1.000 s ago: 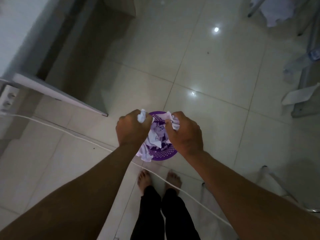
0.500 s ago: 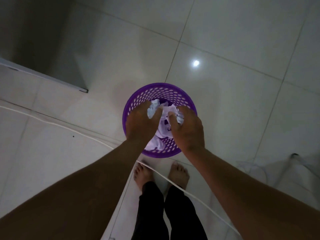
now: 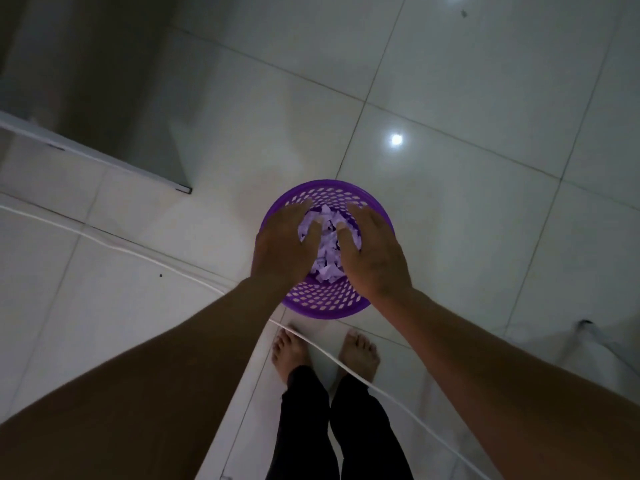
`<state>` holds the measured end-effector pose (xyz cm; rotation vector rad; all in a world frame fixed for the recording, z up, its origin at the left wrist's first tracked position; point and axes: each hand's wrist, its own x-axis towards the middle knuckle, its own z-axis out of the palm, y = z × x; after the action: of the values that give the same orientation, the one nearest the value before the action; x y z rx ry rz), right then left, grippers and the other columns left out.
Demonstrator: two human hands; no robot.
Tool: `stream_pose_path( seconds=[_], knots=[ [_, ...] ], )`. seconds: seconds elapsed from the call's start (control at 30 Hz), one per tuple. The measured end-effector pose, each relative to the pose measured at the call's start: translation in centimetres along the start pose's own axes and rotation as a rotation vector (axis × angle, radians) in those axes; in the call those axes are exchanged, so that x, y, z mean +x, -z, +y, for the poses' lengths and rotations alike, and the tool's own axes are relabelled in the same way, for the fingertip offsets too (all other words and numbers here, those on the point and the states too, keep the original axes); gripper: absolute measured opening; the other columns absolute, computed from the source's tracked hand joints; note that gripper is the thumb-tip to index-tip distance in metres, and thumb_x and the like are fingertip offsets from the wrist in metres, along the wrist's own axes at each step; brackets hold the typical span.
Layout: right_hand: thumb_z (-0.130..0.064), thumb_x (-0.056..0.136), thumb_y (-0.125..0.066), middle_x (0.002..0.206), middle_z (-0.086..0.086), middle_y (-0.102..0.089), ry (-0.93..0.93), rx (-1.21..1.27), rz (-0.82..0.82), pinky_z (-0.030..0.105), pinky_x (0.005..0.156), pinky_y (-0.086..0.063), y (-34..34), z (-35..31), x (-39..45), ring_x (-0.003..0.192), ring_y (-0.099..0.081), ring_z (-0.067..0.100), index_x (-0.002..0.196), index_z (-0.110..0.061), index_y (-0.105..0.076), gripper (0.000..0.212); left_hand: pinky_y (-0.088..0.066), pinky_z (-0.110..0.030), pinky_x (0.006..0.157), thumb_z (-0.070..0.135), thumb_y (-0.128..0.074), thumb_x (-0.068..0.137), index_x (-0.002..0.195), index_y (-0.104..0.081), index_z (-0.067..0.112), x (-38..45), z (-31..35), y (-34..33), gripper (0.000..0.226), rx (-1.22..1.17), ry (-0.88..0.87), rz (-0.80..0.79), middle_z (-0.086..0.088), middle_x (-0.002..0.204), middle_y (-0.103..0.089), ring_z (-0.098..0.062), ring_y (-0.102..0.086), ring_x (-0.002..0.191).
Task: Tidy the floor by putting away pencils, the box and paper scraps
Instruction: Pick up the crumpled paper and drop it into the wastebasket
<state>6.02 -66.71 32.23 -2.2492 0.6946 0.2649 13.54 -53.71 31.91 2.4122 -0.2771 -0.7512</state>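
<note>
A round purple mesh basket (image 3: 322, 303) stands on the tiled floor just in front of my bare feet. White paper scraps (image 3: 327, 249) lie loose inside it. My left hand (image 3: 285, 245) hovers over the basket's left side with fingers spread and straight, holding nothing. My right hand (image 3: 374, 251) is over the right side, fingers likewise spread and empty. Both palms face down and hide part of the scraps. No pencils or box are in sight.
A white cable (image 3: 114, 239) runs across the floor from the left, passing over my feet (image 3: 358, 355) toward the lower right. A white door edge (image 3: 104, 159) juts in at the left. A white object's corner (image 3: 604, 341) shows at the right.
Both hands held crumpled paper above the basket; they have since opened, and the scraps now lie inside it. The view has tilted further down onto the basket.
</note>
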Motion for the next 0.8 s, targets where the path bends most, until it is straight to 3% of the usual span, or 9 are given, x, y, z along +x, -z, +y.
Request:
stream_pose_path(
  seconds=[0.1, 0.3, 0.47, 0.67, 0.8],
  knots=[
    [-0.045, 0.095, -0.035, 0.140, 0.009, -0.054, 0.114, -0.046, 0.029, 0.042, 0.104, -0.048, 1.5, -2.2, -0.8, 0.129, -0.051, 0.026, 0.140, -0.014, -0.048, 0.056, -0.044, -0.044, 0.107, 0.047, -0.045, 0.093, 0.139, -0.053, 0.015, -1.3, 0.5, 2.6, 0.057, 0.010, -0.043, 0.060, -0.008, 0.138, -0.059, -0.028, -0.055, 0.124],
    [-0.042, 0.099, -0.036, 0.132, 0.006, -0.060, 0.314, -0.098, 0.074, 0.032, 0.095, -0.048, 6.3, -9.6, -3.0, 0.118, -0.058, 0.022, 0.135, -0.016, -0.054, 0.047, -0.043, -0.037, 0.104, 0.035, -0.057, 0.097, 0.134, -0.059, 0.024, -5.5, 3.2, 10.3, 0.039, 0.086, -0.122, 0.248, 0.001, 0.138, -0.060, -0.021, -0.055, 0.125],
    [-0.037, 0.102, -0.040, 0.129, 0.007, -0.063, 0.531, -0.133, 0.165, 0.031, 0.096, -0.046, 12.2, -19.6, -6.8, 0.117, -0.059, 0.021, 0.132, -0.013, -0.057, 0.042, -0.048, -0.037, 0.103, 0.032, -0.056, 0.097, 0.130, -0.062, 0.020, -12.0, 8.0, 21.5, 0.035, 0.103, -0.180, 0.457, 0.000, 0.133, -0.063, -0.021, -0.057, 0.122],
    [-0.028, 0.099, -0.049, 0.118, 0.010, -0.066, 0.790, -0.090, 0.219, 0.025, 0.088, -0.041, 16.6, -32.7, -14.3, 0.106, -0.063, 0.024, 0.123, -0.009, -0.062, 0.034, -0.037, -0.030, 0.101, 0.027, -0.060, 0.096, 0.133, -0.059, 0.018, -22.8, 11.6, 34.0, 0.038, 0.154, -0.147, 0.692, -0.004, 0.135, -0.061, -0.024, -0.053, 0.125],
    [-0.022, 0.096, -0.052, 0.111, 0.010, -0.068, 0.938, 0.012, 0.266, 0.035, 0.085, -0.052, 17.2, -39.8, -19.5, 0.100, -0.063, 0.026, 0.118, -0.007, -0.065, 0.030, -0.041, -0.038, 0.105, 0.027, -0.061, 0.095, 0.132, -0.060, 0.019, -30.8, 9.9, 39.4, 0.038, 0.185, -0.105, 0.807, -0.005, 0.133, -0.063, -0.025, -0.055, 0.122]
  ],
)
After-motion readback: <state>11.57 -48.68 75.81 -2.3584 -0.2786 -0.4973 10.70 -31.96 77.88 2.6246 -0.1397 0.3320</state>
